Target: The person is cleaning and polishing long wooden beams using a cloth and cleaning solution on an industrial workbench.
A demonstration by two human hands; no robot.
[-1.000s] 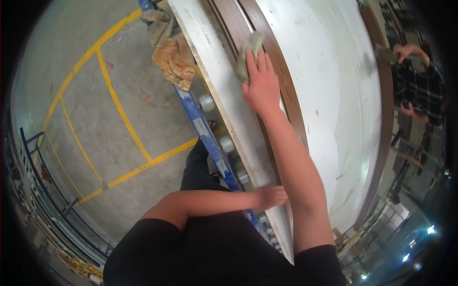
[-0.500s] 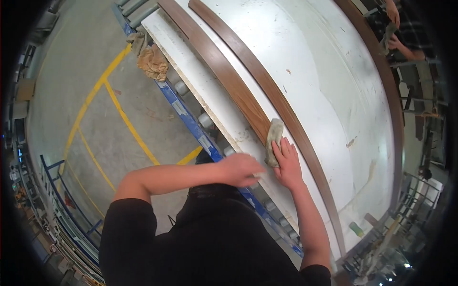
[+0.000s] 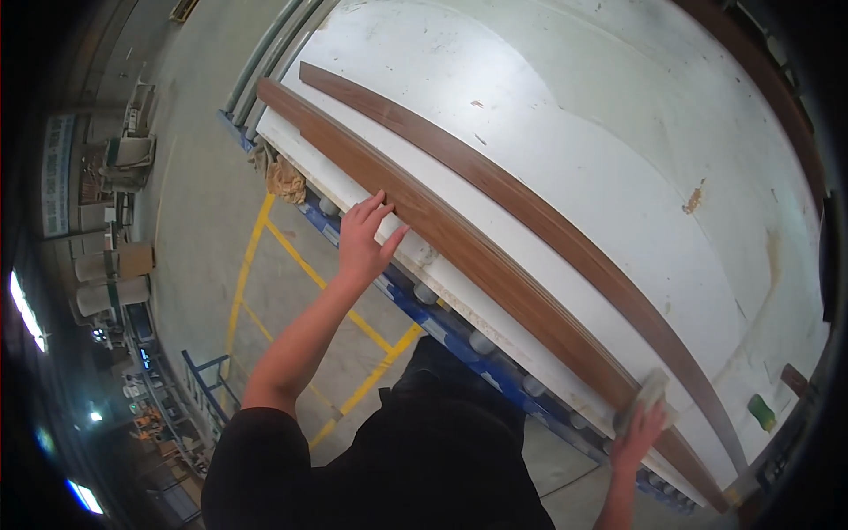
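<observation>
Two long brown wooden strips lie side by side on a white worktable (image 3: 583, 150). On the edge of the nearer strip (image 3: 477, 256), toward its far left part, rest the fingertips of my left hand (image 3: 362, 243); the fingers are apart and hold nothing. My right hand (image 3: 640, 435) has a greyish rag (image 3: 652, 389) in its grip, pressed on the same strip close to its lower right end. Motion blurs that hand and the rag a little. The farther strip (image 3: 530, 201) lies apart from both hands.
Under the table runs a blue roller frame (image 3: 477, 362). A crumpled brown paper (image 3: 285, 181) hangs at the table's left edge. A small green object (image 3: 760, 412) lies at the right. Yellow lines (image 3: 252, 256) mark the concrete floor.
My left hand has reached up and left onto the nearer strip. My right hand has slid the rag along it to the lower right. The view has shifted with my head.
</observation>
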